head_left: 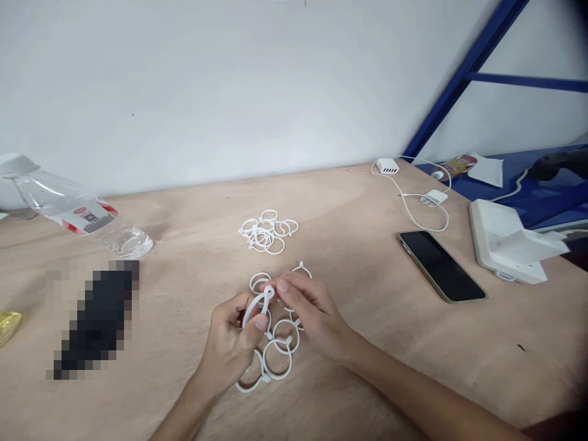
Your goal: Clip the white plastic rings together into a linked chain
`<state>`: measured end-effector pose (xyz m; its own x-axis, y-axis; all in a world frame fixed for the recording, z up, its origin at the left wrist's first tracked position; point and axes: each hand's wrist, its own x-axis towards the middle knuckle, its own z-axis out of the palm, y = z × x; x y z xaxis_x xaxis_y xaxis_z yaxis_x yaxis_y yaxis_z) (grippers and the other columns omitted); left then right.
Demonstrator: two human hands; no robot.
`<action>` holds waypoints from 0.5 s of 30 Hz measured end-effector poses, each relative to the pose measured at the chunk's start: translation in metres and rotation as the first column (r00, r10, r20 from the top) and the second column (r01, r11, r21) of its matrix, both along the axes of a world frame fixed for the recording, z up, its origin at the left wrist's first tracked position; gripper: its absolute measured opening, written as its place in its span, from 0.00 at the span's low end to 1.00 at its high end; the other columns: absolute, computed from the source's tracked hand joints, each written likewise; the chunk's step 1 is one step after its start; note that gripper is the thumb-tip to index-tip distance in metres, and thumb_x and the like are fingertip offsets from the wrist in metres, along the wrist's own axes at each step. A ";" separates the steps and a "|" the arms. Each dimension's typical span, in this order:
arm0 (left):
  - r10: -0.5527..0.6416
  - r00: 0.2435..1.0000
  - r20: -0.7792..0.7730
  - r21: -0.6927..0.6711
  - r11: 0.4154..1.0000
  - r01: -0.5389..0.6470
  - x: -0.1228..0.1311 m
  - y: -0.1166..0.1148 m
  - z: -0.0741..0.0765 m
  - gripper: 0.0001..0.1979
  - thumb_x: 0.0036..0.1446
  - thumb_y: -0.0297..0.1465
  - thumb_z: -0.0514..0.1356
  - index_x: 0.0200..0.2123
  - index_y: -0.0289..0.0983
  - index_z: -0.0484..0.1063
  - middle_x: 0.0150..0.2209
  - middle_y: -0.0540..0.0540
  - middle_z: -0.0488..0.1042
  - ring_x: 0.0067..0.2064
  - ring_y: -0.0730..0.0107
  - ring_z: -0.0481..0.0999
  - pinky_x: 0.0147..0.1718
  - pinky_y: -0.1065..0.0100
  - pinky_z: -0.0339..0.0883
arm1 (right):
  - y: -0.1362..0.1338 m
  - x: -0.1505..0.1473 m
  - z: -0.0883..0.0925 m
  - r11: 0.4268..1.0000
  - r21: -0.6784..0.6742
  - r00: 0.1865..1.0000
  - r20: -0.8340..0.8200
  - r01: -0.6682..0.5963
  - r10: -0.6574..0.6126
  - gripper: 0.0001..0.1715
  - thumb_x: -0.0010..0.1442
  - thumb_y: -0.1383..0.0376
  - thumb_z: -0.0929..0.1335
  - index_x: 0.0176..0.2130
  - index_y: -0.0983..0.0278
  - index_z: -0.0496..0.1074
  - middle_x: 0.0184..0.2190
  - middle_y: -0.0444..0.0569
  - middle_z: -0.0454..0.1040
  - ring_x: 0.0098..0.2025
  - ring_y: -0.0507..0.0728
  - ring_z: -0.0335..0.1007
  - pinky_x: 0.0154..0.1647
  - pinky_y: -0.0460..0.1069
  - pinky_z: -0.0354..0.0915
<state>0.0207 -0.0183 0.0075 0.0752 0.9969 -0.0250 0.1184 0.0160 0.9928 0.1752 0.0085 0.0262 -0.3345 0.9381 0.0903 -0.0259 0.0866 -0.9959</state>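
My left hand (232,343) pinches a white plastic ring (257,304) between thumb and fingers, holding it up over the table. My right hand (312,312) meets it from the right, its fingertips closed on the ring's small clasp end. Under and around both hands lie several loose white rings (277,355) on the wooden table (367,318). A second small heap of white rings (267,231) sits farther back, apart from the hands.
A clear plastic bottle (78,214) lies on its side at the left. A dark phone (441,265) rests face up at the right, behind it a white charger and cable (416,196) and a white power strip (505,242). A blue metal frame (463,73) stands at the back right.
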 end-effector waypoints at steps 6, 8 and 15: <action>-0.040 0.999 -0.002 0.022 0.999 0.040 0.001 -0.003 -0.001 0.29 0.50 0.57 0.56 0.19 0.36 0.57 0.20 0.53 0.53 0.24 0.76 0.52 0.22 0.72 0.48 | 0.002 -0.003 -0.003 0.998 -0.068 0.997 -0.081 -0.011 0.006 0.20 0.60 0.54 0.65 0.25 0.64 0.74 0.25 0.45 0.71 0.31 0.53 0.66 0.33 0.47 0.61; -0.065 0.998 -0.017 0.040 0.997 0.065 0.001 -0.004 0.000 0.29 0.52 0.57 0.55 0.19 0.36 0.57 0.20 0.53 0.53 0.24 0.76 0.52 0.23 0.72 0.49 | 0.002 -0.003 -0.004 0.998 -0.066 0.998 -0.066 0.000 -0.004 0.18 0.58 0.56 0.67 0.24 0.64 0.74 0.22 0.44 0.69 0.29 0.52 0.64 0.31 0.47 0.60; 0.005 0.966 -0.257 0.273 0.959 0.068 -0.001 0.000 0.002 0.25 0.57 0.49 0.53 0.19 0.37 0.57 0.20 0.53 0.56 0.24 0.74 0.56 0.24 0.70 0.52 | 0.000 0.001 -0.004 0.998 -0.057 0.999 -0.010 0.035 -0.035 0.19 0.60 0.55 0.65 0.27 0.66 0.75 0.23 0.45 0.71 0.28 0.52 0.66 0.29 0.46 0.61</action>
<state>0.0196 -0.0185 0.0100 0.1342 0.9639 0.2300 0.3618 -0.2638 0.8942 0.1759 0.0084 0.0226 -0.3008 0.9529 0.0399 -0.0345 0.0310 -0.9989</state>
